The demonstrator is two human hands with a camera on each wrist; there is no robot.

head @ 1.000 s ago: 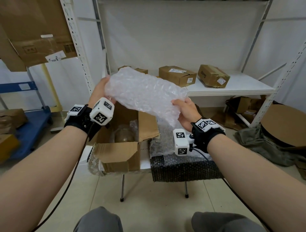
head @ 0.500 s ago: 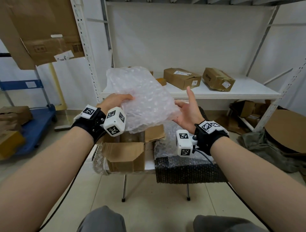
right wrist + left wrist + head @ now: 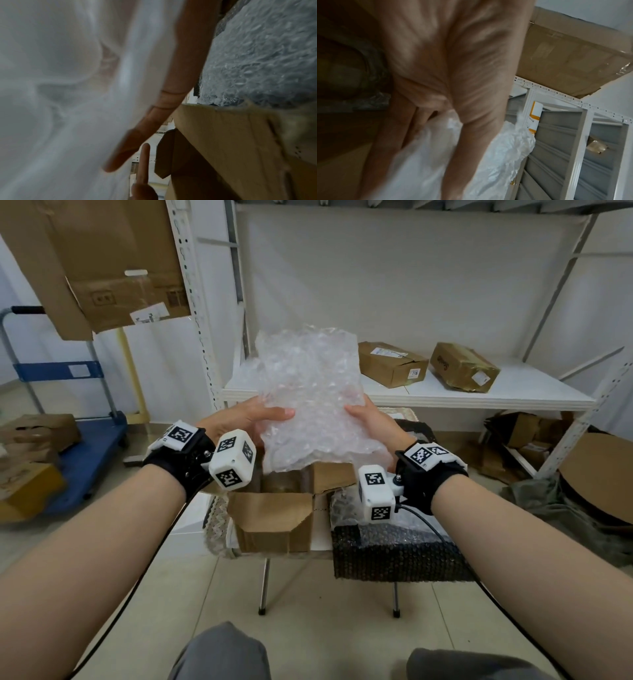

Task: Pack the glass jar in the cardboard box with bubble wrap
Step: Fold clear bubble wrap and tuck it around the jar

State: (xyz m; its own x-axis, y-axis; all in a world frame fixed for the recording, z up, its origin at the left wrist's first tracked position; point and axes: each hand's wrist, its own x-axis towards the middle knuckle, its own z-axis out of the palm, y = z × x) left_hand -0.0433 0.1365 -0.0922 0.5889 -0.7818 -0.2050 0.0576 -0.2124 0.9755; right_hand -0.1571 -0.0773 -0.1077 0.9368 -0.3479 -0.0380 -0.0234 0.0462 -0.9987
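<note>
A crumpled sheet of clear bubble wrap [image 3: 308,395] stands upright between my two hands, above the open cardboard box [image 3: 274,522] on a small table. My left hand [image 3: 270,417] grips its left edge, thumb on the front. My right hand [image 3: 356,412] holds its right edge, thumb in front and fingers [image 3: 163,108] lying long against the bubble wrap [image 3: 51,81]. The left wrist view shows my left hand [image 3: 453,94] over the bubble wrap [image 3: 471,155]. The sheet and box flaps hide the glass jar.
More clear bubble wrap [image 3: 346,505] lies on a dark bubble sheet [image 3: 394,549] right of the box. Behind stands a white shelf [image 3: 479,400] with two cardboard boxes [image 3: 392,364]. A blue trolley [image 3: 85,440] with boxes is at the left.
The sheet has turned from lying across to standing upright. My right hand, open and off it half a second ago, holds it again. Both hands have come closer together.
</note>
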